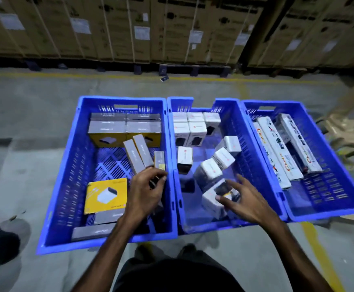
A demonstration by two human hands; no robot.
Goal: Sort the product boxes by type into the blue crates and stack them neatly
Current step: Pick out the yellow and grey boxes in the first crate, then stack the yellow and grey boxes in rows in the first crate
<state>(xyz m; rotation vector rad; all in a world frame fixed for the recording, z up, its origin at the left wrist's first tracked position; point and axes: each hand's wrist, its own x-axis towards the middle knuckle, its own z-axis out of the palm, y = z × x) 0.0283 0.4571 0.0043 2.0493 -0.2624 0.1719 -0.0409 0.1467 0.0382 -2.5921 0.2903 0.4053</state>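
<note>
My left hand (145, 189) is over the right side of the left blue crate (66, 186), fingers curled round a small dark box (154, 182) that I can barely make out. Just beyond it three grey-and-yellow boxes (139, 154) lean together, with four more stacked neatly at the far wall and a yellow box (105, 196) lying flat nearer me. My right hand (245, 199) hovers in the middle crate (235, 225), fingers spread and loose, touching a white box (213, 200) among several tumbled ones; five white boxes (193, 127) stand ordered at the back. Long white cartons (277, 150) lie in the right crate (340, 186).
</note>
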